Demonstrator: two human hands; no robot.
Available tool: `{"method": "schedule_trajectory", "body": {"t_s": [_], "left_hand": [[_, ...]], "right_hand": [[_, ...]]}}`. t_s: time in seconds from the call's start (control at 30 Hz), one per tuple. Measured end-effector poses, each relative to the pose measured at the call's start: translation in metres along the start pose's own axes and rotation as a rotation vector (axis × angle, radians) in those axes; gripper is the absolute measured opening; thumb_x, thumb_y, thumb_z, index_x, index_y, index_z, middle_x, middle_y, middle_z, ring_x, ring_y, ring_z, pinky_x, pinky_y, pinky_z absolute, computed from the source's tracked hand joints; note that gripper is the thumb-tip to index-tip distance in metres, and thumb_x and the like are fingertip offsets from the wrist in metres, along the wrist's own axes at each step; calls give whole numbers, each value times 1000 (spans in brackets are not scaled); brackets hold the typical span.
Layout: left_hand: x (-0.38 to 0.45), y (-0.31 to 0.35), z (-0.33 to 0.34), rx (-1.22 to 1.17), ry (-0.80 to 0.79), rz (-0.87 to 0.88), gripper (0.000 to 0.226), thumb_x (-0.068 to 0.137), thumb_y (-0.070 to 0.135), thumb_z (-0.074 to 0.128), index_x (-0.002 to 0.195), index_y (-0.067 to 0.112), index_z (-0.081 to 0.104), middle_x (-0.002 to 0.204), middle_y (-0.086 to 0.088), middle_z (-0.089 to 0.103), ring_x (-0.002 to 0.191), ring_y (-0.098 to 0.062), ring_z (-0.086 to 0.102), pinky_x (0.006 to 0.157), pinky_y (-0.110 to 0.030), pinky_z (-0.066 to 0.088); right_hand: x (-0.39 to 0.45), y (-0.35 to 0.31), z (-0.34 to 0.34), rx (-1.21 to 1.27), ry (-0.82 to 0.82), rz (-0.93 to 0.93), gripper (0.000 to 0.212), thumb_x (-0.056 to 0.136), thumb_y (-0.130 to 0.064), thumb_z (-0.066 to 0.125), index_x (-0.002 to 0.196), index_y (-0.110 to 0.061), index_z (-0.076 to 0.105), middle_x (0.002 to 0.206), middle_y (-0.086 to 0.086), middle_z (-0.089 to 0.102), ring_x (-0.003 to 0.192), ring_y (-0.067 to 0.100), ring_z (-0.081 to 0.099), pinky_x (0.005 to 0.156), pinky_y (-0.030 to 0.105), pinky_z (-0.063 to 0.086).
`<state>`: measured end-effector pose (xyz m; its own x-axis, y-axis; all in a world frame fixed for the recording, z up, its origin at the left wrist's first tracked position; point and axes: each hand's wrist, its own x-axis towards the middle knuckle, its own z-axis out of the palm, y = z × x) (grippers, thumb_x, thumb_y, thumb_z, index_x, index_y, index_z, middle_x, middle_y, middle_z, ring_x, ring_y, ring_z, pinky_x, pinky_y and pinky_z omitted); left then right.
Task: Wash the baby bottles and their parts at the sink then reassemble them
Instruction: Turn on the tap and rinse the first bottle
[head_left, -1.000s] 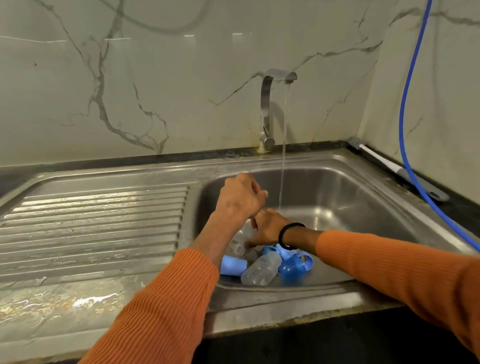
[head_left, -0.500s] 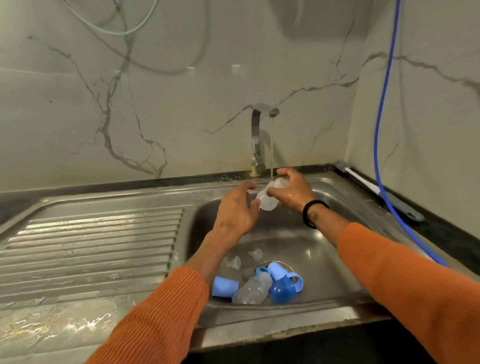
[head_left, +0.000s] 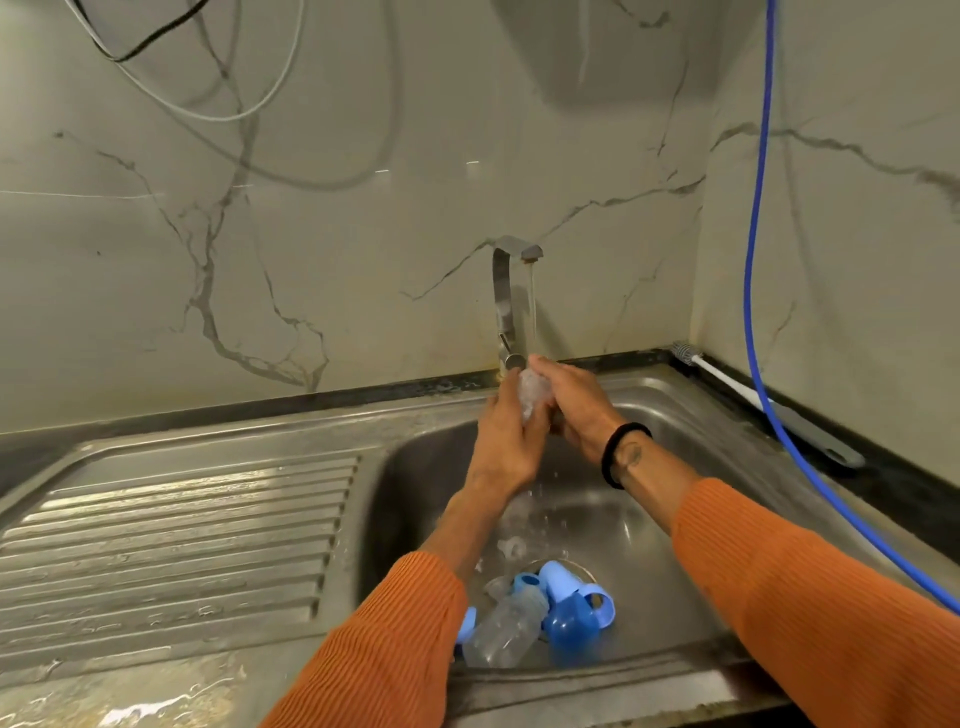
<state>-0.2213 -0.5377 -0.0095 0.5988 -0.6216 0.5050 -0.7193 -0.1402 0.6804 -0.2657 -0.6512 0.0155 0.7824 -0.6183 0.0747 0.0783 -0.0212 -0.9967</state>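
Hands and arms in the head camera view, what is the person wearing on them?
Both arms wear orange ribbed knit sleeves, pushed up short of the wrists. The left hand is bare, with no band showing. The right hand has a black band round its wrist and a small dark mark beside it on the forearm.

Both hands have risen from the pile low in the frame; the left hand (head_left: 506, 441) and right hand (head_left: 576, 410) now clasp a small clear silicone teat (head_left: 531, 393) at centre frame under the running water.

Glossy veined pale marble wall (head_left: 363, 218), black stone counter strip (head_left: 363, 402), blue hose (head_left: 750, 260) hanging at right, loose grey cables (head_left: 218, 111) upper left
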Motion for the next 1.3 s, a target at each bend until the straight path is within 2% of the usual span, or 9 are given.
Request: {"method": "schedule_trajectory", "body": {"t_s": [0.13, 0.3, 0.4, 0.53, 0.7, 0.83, 0.93, 1.13, 1.3], "left_hand": [[-4, 1, 10, 307, 17, 145, 74, 100, 20, 55, 162, 23, 14, 151, -11, 35, 129, -26, 37, 115, -42, 36], [-8, -2, 9, 433, 34, 116, 84, 92, 14, 66, 160, 25, 17, 149, -15, 30, 129, -32, 33, 112, -49, 39], [-4, -9, 6, 264, 150, 104, 59, 106, 34, 49, 157, 17, 25, 141, -17, 39, 121, -30, 43, 104, -47, 44], [3, -12, 4, -55, 109, -17, 58, 101, 59, 48, 147, 25, 35, 132, -11, 60, 104, -23, 65, 85, -37, 57], [10, -3, 4, -784, 143, -642, 67, 98, 68, 44, 119, 6, 62, 85, -13, 70, 60, -20, 64, 52, -29, 52], [9, -8, 2, -1078, 248, -824, 55, 81, 45, 80, 113, 2, 65, 107, -16, 70, 92, -25, 72, 76, -32, 63], [8, -8, 0, -1170, 302, -803, 34, 85, 22, 81, 109, 3, 67, 111, -19, 71, 102, -31, 71, 95, -41, 59], [11, -5, 2, -1207, 258, -707, 35, 93, 20, 71, 122, 2, 68, 117, -19, 73, 106, -31, 72, 99, -45, 58], [11, -1, 12, -1159, 221, -776, 39, 100, 30, 62, 124, -1, 62, 117, -20, 71, 105, -33, 72, 95, -45, 59]], "right_hand": [[-2, -12, -6, -319, 121, -121, 35, 107, -43, 44, 103, -16, 66, 86, 4, 66, 73, 17, 61, 63, 30, 49], [3, -7, -12, -440, 108, -6, 54, 106, -56, 40, 90, -12, 65, 72, 4, 62, 60, 18, 57, 57, 30, 47], [3, -9, -9, -192, 82, -93, 49, 96, -58, 63, 86, -10, 69, 77, 6, 69, 66, 17, 64, 64, 32, 56], [5, -7, -7, -110, 93, -199, 36, 94, -49, 71, 95, -13, 76, 90, 2, 76, 85, 16, 72, 82, 32, 60], [6, -1, -5, -83, 28, -277, 34, 93, -43, 72, 112, -16, 76, 107, -1, 77, 101, 15, 73, 91, 33, 59], [8, 13, -4, -100, 201, -325, 23, 88, -37, 81, 92, -15, 78, 86, -1, 79, 84, 17, 76, 77, 33, 64], [6, 14, -6, -172, 164, -254, 34, 88, -50, 77, 89, -16, 77, 84, 1, 78, 81, 20, 75, 75, 35, 63], [-1, 2, -7, -155, -77, -172, 32, 94, -47, 71, 100, -16, 76, 104, 7, 75, 97, 21, 73, 82, 36, 65], [-3, 3, -15, -377, 99, -315, 41, 79, -52, 84, 101, -22, 67, 101, -2, 70, 92, 15, 69, 74, 30, 62]]}}
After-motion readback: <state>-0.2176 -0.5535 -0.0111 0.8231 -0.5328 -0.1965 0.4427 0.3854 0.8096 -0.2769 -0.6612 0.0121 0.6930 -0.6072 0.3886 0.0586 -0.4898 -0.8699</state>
